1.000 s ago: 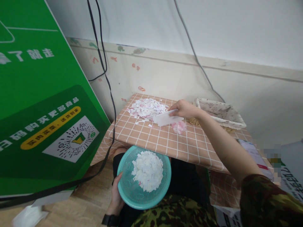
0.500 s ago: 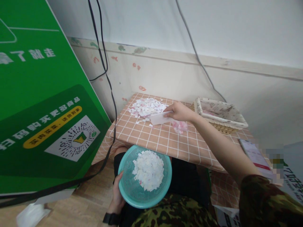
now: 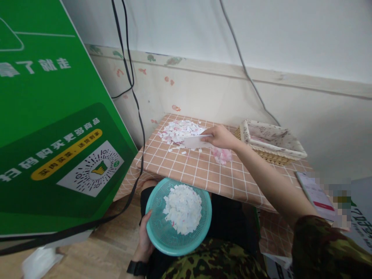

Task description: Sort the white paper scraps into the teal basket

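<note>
My left hand grips the left rim of a teal plastic colander resting on my lap. Inside it lies a heap of small white paper scraps. Over the table, my right hand pinches a flat white card, its lower edge at the near side of a pile of torn paper pieces, white with some pink. A few loose scraps lie in front of the card. Just below my right hand is a small clump of pink-and-white scraps.
A brown checked tablecloth covers the table against the wall. A cloth-lined wicker basket stands at the back right, with a phone-like flat object nearer me. A green sign and black cables are at left.
My right hand has shifted the card slightly up, toward the pile, and some loose scraps near its lower edge lie differently. My left hand stays on the colander. The view has shifted slightly.
</note>
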`<state>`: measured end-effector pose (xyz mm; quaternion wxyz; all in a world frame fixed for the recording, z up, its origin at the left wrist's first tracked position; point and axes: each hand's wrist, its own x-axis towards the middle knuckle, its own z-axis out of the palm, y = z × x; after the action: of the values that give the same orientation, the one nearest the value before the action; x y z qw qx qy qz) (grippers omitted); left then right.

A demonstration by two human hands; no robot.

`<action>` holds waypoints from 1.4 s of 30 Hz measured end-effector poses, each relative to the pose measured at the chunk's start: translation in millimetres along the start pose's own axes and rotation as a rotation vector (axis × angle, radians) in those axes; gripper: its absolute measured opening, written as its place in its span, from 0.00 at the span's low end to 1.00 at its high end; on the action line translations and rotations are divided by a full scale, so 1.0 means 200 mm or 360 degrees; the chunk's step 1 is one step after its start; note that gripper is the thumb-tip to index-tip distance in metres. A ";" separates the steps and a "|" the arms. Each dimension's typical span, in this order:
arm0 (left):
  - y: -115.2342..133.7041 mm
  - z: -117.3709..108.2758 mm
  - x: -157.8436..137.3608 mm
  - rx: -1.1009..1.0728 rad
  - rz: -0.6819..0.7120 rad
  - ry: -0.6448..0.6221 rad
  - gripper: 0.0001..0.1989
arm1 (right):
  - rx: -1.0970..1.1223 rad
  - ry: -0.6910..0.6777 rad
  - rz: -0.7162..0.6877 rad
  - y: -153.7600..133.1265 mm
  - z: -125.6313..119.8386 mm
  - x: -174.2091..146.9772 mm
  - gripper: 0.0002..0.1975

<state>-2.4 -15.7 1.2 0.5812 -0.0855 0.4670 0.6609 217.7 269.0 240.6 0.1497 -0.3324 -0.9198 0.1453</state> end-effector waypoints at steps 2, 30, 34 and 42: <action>0.00 0.01 0.00 0.0014 -0.0004 0.0026 0.12 | 0.0027 0.0016 0.0011 0.00 0.00 -0.01 0.12; 0.01 0.01 -0.01 -0.0077 -0.0085 -0.0045 0.09 | -0.0734 0.0054 0.0144 -0.18 0.06 -0.20 0.12; 0.01 0.01 -0.01 -0.0066 -0.0088 -0.0068 0.10 | -0.0652 0.0078 0.0068 -0.25 0.10 -0.16 0.11; -0.01 -0.02 0.01 -0.0046 -0.0057 -0.0057 0.10 | -0.0601 0.0181 0.0149 -0.23 0.05 -0.13 0.10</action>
<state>-3.7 -17.3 -3.0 0.5999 -0.0903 0.4452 0.6587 207.6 216.4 244.5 0.1295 -0.4046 -0.9043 -0.0420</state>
